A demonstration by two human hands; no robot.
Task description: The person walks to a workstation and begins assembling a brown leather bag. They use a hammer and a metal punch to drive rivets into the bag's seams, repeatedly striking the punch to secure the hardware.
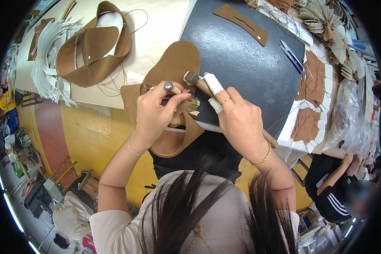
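Observation:
My left hand (153, 108) pinches a short punch-like tool (168, 86) with a round metal cap and a pale handle; its tip is hidden. Beneath it lies a brown leather piece (173, 59) with small holes along its edge, part of what looks like a bag or shoe upper whose curved lower part (171, 144) hangs over the table's front edge. In my right hand (241, 118), two of whose fingers wear white wraps, is a hammer (205, 88) with a wooden handle. Its dark head is just right of the tool's cap, apart from it.
A second brown leather piece (91, 51) stands left beside a bundle of white strips (51, 59). On the dark mat (237, 55) lie a slotted leather strip (241, 24) and blue-handled scissors (293, 57). Stacked brown pieces (311, 80) line the right; another person (330, 186) sits there.

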